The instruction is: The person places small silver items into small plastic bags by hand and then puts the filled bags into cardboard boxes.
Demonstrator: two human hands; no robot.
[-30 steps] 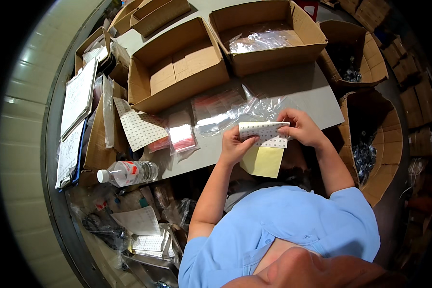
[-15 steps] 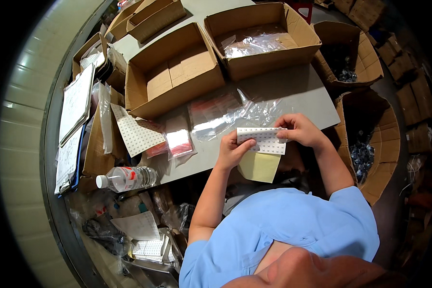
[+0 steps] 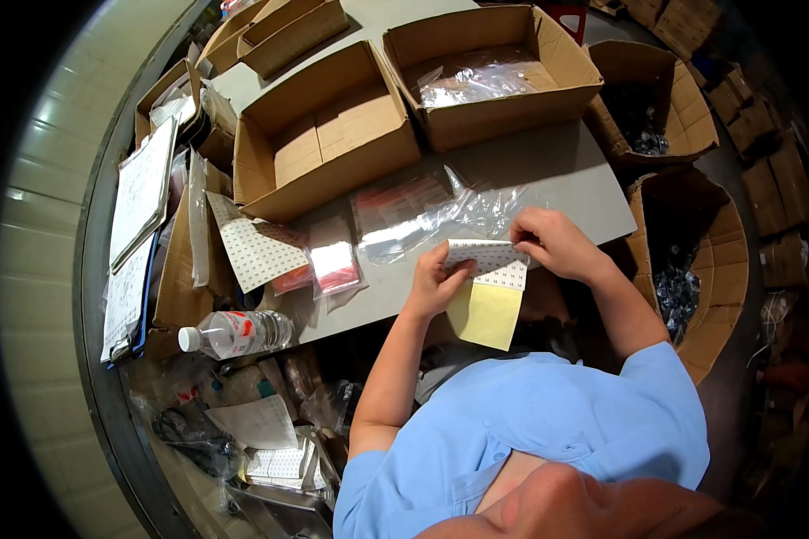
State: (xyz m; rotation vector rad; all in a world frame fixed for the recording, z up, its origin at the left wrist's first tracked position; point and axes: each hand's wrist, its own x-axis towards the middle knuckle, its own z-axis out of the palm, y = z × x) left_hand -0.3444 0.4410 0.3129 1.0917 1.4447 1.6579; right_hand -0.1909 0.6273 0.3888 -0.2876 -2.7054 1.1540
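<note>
My left hand is closed on the left side of a white label sheet, thumb on its front. Rows of small printed labels cover the sheet, and its top edge curls over. Pale yellow backing paper hangs below the labels. At the sheet's upper right corner, the fingers of my right hand pinch together on the edge; whether a single label is between them is too small to tell. Just beyond my hands, clear zip bags lie on the grey table.
Two open cardboard boxes stand at the back, one bare-bottomed, one holding clear bags. To the left are another label sheet, a water bottle and a clipboard. Cartons of dark parts stand at the right.
My right hand has drawn slightly up and its fingers have bunched at the corner. The sheet's top edge has curled over more, and the yellow backing hangs a little lower.
</note>
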